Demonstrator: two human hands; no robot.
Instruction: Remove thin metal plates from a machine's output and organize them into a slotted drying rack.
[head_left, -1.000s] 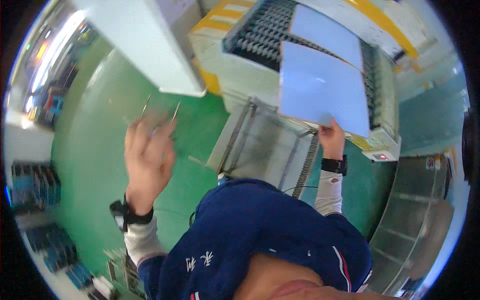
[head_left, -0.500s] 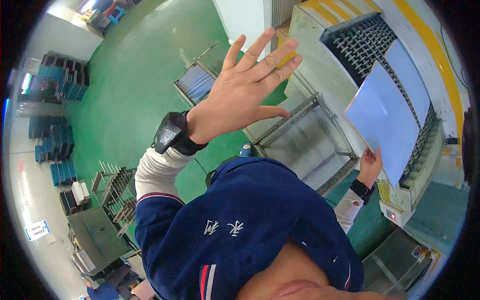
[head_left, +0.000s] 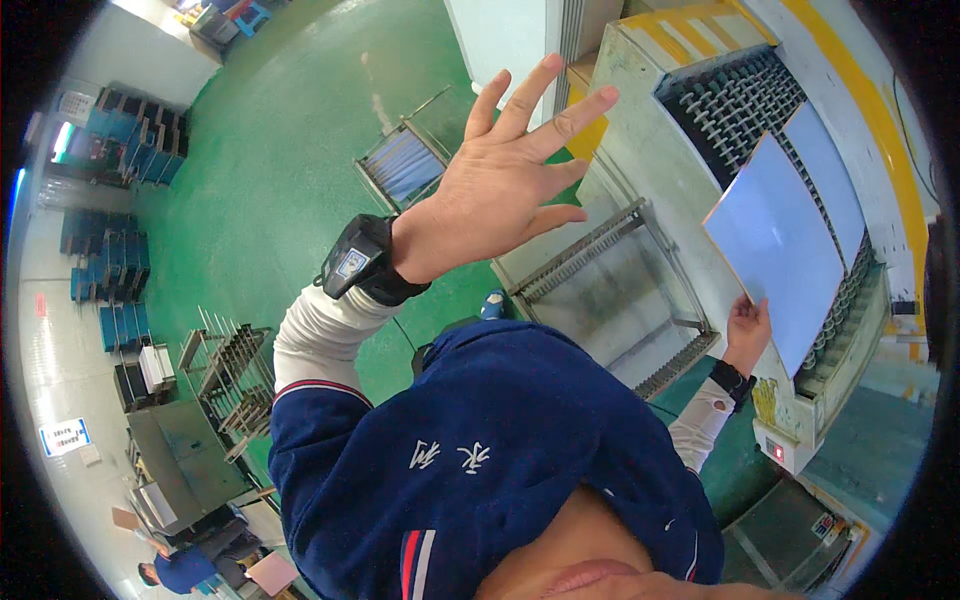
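My left hand (head_left: pixel 500 170) is raised in the air with its fingers apart, one of them partly bent. It holds nothing, and a black wrist device sits on that arm. My right hand (head_left: pixel 748 335) is closed on the near edge of a pale blue-white rectangular panel (head_left: pixel 780 250), which has a thin copper-coloured edge. The panel is tilted over a conveyor bed of small rollers (head_left: pixel 730 105). A second similar panel (head_left: pixel 828 180) lies on the rollers beyond it, partly hidden by the first.
Below the conveyor's end stands a metal rack with toothed rails (head_left: pixel 580 255). A small rack with pale blue sheets (head_left: pixel 402 168) is on the green floor. Metal racks (head_left: pixel 228 370) stand at the left. A person in dark blue (head_left: pixel 190 568) is at the lower left.
My left hand has shifted slightly right and one finger has bent inward. My right hand still grips the panel. The whole view has turned a little, and the other person shows more.
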